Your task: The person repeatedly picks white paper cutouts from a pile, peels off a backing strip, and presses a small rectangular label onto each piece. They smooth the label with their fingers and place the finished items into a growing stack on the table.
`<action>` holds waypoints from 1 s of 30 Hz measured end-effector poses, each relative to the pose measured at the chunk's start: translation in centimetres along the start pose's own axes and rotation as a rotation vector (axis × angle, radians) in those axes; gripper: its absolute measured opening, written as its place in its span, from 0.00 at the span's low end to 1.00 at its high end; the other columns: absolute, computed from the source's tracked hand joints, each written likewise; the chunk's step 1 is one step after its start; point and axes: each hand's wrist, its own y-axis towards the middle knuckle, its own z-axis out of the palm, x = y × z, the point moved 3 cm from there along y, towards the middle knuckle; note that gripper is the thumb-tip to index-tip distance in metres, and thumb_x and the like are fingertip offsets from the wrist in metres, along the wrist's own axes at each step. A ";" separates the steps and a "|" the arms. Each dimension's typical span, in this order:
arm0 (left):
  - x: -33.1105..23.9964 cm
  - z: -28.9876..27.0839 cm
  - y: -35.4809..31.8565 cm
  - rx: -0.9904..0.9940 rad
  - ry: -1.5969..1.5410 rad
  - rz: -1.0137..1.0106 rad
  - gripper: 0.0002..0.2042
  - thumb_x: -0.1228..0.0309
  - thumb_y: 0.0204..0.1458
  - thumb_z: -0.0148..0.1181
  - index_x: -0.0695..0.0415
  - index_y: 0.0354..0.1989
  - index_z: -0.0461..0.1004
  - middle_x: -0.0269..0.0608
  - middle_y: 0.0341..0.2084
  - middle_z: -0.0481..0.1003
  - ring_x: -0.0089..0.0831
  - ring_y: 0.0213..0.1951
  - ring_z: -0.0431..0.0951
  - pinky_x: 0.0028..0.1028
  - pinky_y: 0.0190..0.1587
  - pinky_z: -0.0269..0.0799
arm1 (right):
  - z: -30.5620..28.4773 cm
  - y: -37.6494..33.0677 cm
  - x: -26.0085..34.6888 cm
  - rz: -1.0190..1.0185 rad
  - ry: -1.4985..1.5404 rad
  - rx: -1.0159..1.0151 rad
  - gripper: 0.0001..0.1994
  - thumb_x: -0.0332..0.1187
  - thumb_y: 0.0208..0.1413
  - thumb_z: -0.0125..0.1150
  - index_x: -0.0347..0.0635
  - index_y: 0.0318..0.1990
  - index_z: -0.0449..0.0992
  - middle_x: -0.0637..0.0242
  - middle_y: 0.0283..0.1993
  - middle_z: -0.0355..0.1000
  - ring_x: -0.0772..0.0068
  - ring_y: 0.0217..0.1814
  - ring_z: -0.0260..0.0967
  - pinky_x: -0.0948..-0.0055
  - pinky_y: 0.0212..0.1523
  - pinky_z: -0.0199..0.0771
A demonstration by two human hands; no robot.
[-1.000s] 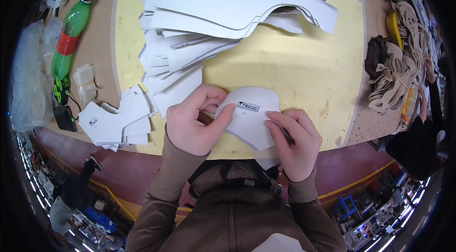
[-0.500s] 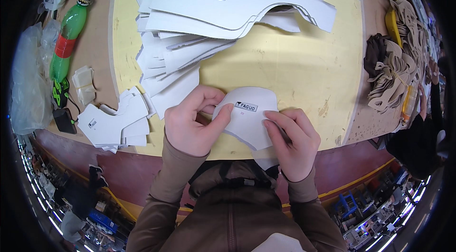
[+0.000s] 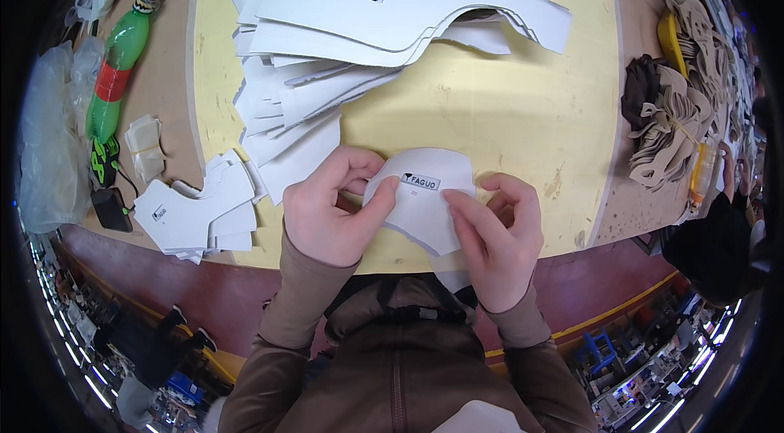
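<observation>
- Holding a white cut piece (image 3: 426, 213) above the near part of the yellow sheet (image 3: 555, 135) on the table (image 3: 173, 49), mid-view, between both hands and just ahead of the body.
- Pointing its broad rounded edge away from the body, and bringing a corner of the curved lower edge down toward the lap, a little right of middle.
- Presenting its small printed label (image 3: 420, 182) crosswise, upright as seen from this side, dipping slightly toward the right.
- Cannot name a long axis for sure: showing about as much width as depth, with fingers covering parts of both sides.
- Grasping the piece's left side with the left hand (image 3: 331, 208): pressing the thumb on the upper face beside the label, bending the other fingers behind the edge.
- Slanting the left forearm forward from below, wrist nearly straight.
- Bringing the right hand (image 3: 505, 241) in from the other side, thumb and forefinger at the piece's right part, another finger curled apart. Cannot tell whether pinching or merely touching there.
- Facing a stack of large white panels (image 3: 343, 25) beyond the piece, with a smaller white stack (image 3: 192, 208) left of the left hand.
- Having a green bottle (image 3: 122, 45) farther left, and beige bundles (image 3: 674, 139) well off to the right.
</observation>
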 end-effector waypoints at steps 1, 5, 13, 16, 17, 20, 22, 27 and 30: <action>0.0 0.0 0.0 0.000 -0.004 -0.003 0.08 0.81 0.52 0.67 0.65 0.39 0.75 0.40 0.31 0.82 0.18 0.30 0.79 0.17 0.32 0.72 | 0.0 0.0 0.0 -0.036 -0.047 0.013 0.18 0.23 0.43 0.70 0.51 0.44 0.85 0.68 0.48 0.72 0.66 0.40 0.68 0.69 0.36 0.70; 0.0 0.0 0.0 0.001 -0.012 0.001 0.08 0.81 0.52 0.67 0.65 0.39 0.75 0.40 0.31 0.82 0.18 0.31 0.79 0.17 0.32 0.72 | -0.1 0.0 0.2 -0.165 -0.189 0.023 0.22 0.26 0.39 0.67 0.57 0.46 0.86 0.71 0.52 0.71 0.65 0.45 0.67 0.67 0.45 0.66; -0.1 0.1 0.0 -0.008 -0.002 0.032 0.09 0.81 0.52 0.68 0.65 0.39 0.75 0.38 0.31 0.81 0.16 0.30 0.78 0.16 0.31 0.71 | 0.5 -0.6 1.2 -0.268 -0.363 0.023 0.19 0.29 0.49 0.66 0.57 0.50 0.84 0.74 0.54 0.75 0.69 0.53 0.72 0.64 0.53 0.61; -0.2 0.1 -0.1 -0.015 0.013 0.013 0.09 0.81 0.52 0.68 0.66 0.40 0.75 0.38 0.30 0.81 0.16 0.30 0.78 0.16 0.30 0.71 | 0.4 -0.7 1.6 -0.253 -0.407 0.048 0.17 0.30 0.51 0.66 0.57 0.50 0.83 0.74 0.54 0.75 0.70 0.54 0.72 0.61 0.57 0.60; -0.3 0.0 -0.1 -0.019 0.024 0.008 0.09 0.80 0.52 0.68 0.66 0.40 0.75 0.38 0.30 0.81 0.16 0.30 0.78 0.16 0.30 0.71 | 0.3 -0.7 1.7 -0.251 -0.422 0.052 0.17 0.31 0.51 0.66 0.57 0.50 0.83 0.74 0.53 0.75 0.70 0.54 0.72 0.60 0.59 0.59; -0.4 -0.1 -0.2 -0.035 0.016 0.000 0.10 0.80 0.52 0.69 0.66 0.41 0.76 0.39 0.30 0.81 0.17 0.29 0.78 0.16 0.29 0.71 | 0.3 -0.7 2.0 -0.239 -0.450 0.054 0.17 0.32 0.51 0.67 0.58 0.50 0.83 0.75 0.53 0.75 0.70 0.54 0.72 0.57 0.62 0.57; -0.4 0.0 -0.2 -0.030 0.010 -0.001 0.10 0.80 0.52 0.69 0.66 0.41 0.76 0.39 0.30 0.81 0.17 0.28 0.79 0.17 0.28 0.70 | 0.4 -0.7 2.1 -0.234 -0.459 0.054 0.17 0.33 0.51 0.67 0.58 0.50 0.83 0.75 0.52 0.75 0.70 0.54 0.72 0.55 0.64 0.56; -0.5 0.0 -0.2 -0.037 0.027 0.014 0.11 0.79 0.52 0.69 0.66 0.41 0.76 0.38 0.28 0.80 0.16 0.27 0.78 0.17 0.27 0.70 | 0.5 -0.6 2.1 -0.230 -0.467 0.055 0.18 0.33 0.50 0.66 0.60 0.51 0.83 0.75 0.52 0.74 0.70 0.55 0.71 0.52 0.66 0.55; -0.5 0.1 -0.2 -0.054 0.037 0.027 0.11 0.79 0.52 0.70 0.66 0.41 0.76 0.37 0.28 0.80 0.15 0.26 0.76 0.16 0.26 0.69 | 0.6 -0.7 2.1 -0.237 -0.492 0.064 0.20 0.34 0.48 0.65 0.61 0.52 0.83 0.74 0.52 0.73 0.70 0.55 0.70 0.50 0.66 0.55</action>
